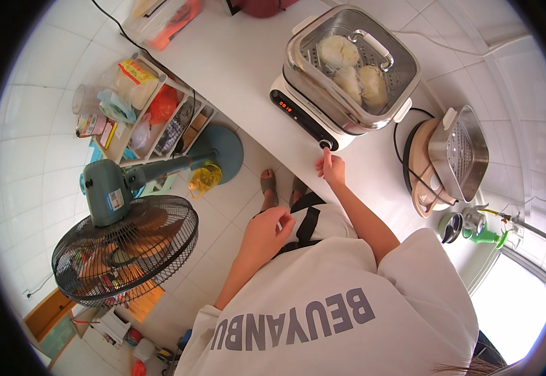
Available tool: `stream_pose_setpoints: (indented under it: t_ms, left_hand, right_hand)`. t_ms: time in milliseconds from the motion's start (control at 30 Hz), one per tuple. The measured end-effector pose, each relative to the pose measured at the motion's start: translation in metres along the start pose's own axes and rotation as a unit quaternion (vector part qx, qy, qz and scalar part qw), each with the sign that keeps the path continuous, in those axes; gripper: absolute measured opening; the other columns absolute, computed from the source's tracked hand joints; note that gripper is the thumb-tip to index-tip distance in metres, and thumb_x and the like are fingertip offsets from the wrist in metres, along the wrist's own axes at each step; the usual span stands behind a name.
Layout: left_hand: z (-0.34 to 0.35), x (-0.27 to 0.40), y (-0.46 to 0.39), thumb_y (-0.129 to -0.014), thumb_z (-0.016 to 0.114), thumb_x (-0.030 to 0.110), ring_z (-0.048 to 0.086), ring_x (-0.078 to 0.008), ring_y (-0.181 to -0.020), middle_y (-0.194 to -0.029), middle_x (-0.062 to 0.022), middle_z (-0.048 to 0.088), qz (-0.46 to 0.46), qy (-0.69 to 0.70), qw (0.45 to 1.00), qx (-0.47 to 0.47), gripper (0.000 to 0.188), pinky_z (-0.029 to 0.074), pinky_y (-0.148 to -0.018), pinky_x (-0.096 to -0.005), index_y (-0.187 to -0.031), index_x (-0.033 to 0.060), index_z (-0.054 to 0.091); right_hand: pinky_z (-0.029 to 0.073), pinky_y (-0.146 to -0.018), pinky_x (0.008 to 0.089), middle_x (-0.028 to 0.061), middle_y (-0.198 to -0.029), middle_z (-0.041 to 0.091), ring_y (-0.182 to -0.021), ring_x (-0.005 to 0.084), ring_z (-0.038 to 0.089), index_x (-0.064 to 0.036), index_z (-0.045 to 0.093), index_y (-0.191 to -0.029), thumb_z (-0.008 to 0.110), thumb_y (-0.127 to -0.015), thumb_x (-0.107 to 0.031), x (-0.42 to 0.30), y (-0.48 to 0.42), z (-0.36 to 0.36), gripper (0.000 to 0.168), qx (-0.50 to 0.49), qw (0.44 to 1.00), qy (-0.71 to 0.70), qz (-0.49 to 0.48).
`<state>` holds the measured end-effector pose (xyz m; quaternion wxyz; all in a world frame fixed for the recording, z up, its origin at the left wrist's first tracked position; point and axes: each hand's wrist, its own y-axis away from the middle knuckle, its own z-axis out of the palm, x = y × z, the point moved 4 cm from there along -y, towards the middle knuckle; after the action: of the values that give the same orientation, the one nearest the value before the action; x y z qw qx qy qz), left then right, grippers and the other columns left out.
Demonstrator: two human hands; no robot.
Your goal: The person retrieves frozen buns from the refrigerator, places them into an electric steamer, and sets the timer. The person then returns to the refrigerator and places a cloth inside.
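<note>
An electric steamer [348,70] with a clear lid stands on the white counter. Under the lid, several pale buns [339,51] rest on a perforated steel tray. Its front panel [296,113] shows lit red digits, and a round knob [325,144] sits at the panel's lower end. With one finger extended, my right hand [332,168] touches or nearly touches the knob; the other fingers are curled and I see nothing held. My left hand [269,229] hangs before my waist, loosely bent, with no object visible in it.
A steel steamer tray [461,152] leans near round wooden boards [423,164] against the tiled wall, a black cable crossing them. Left of the counter stand a packed shelf rack [150,113], an oil bottle [206,179] and a standing fan [125,251]. A plastic box [160,21] sits at the counter's far end.
</note>
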<state>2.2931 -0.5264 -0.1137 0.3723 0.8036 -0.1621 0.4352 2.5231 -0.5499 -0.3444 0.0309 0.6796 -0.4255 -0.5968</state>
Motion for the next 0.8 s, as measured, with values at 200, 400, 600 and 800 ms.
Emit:
stream_pose_setpoints:
  t_ms: [200,400,600,800]
  left_hand:
    - [-0.001,0.004,-0.006,-0.088,0.063,0.014,0.054,-0.018,-0.059,-0.074,-0.0083,0.061,-0.003,-0.005,1.0,-0.001,0.015,0.044,-0.056,-0.0298,-0.085,0.0004,0.057]
    - [-0.003,0.007,-0.011,-0.087,0.063,0.015,0.058,-0.0232,-0.059,-0.076,-0.0086,0.062,-0.009,-0.018,1.0,-0.011,0.015,0.046,-0.058,-0.0333,-0.083,0.0021,0.057]
    - [-0.004,0.011,-0.015,-0.087,0.062,0.016,0.057,-0.0233,-0.059,-0.076,-0.0083,0.062,0.001,-0.024,1.0,-0.017,0.015,0.046,-0.058,-0.0339,-0.083,0.0026,0.057]
    - [-0.007,0.015,-0.012,-0.087,0.063,0.017,0.056,-0.0214,-0.059,-0.074,-0.0091,0.061,0.009,-0.027,0.999,-0.014,0.016,0.044,-0.056,-0.0333,-0.083,0.002,0.058]
  right_hand:
    - [0.044,-0.04,0.029,0.0104,-0.057,0.06,-0.041,0.0162,0.056,0.005,0.064,-0.066,0.043,-0.099,-0.047,-0.004,0.001,0.0,0.065,0.006,1.0,0.01,-0.002]
    - [0.045,-0.04,0.0294,0.0105,-0.056,0.059,-0.041,0.016,0.055,0.005,0.063,-0.065,0.044,-0.098,-0.045,-0.002,0.0,0.001,0.063,0.018,1.0,0.004,0.007]
    - [0.046,-0.042,0.0299,0.0092,-0.055,0.059,-0.042,0.0164,0.057,0.004,0.062,-0.063,0.047,-0.097,-0.047,0.002,-0.004,0.002,0.063,0.025,1.0,-0.007,0.014]
    - [0.046,-0.042,0.0299,0.0086,-0.056,0.059,-0.041,0.0159,0.056,0.004,0.061,-0.064,0.047,-0.096,-0.049,0.008,-0.008,0.005,0.064,-0.005,0.999,-0.04,0.034]
